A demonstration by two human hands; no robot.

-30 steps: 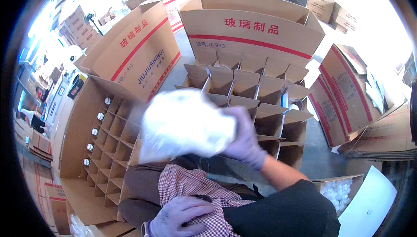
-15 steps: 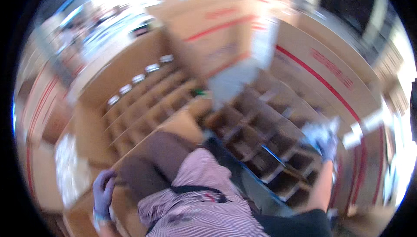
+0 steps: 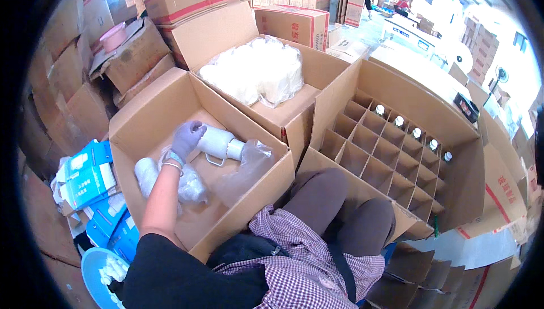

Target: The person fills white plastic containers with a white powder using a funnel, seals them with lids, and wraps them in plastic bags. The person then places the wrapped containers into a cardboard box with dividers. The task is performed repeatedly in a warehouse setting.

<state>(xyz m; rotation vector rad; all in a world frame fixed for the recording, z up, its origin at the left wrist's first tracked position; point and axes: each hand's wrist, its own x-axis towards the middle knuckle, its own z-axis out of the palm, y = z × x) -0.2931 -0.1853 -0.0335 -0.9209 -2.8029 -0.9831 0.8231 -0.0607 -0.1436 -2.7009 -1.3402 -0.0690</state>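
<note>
Cartons crowded the warehouse floor on every side, and a low open box (image 3: 148, 117) stood at the person's left knee. A wrapped white jar (image 3: 220, 145) lay on its side within that box, near the middle, its long axis running left to right with the capped end toward the right. The left hand (image 3: 187, 137), gloved, was closed over the jar's left end. The right hand was not seen, so its state could not be told; the left was plainly the nearer. More wrapped jars (image 3: 170, 176) lay nearer the person, beside the forearm, and a loose clear bag (image 3: 249, 164) just right of the jar. A divided box (image 3: 396, 156) stood well to the right.
</note>
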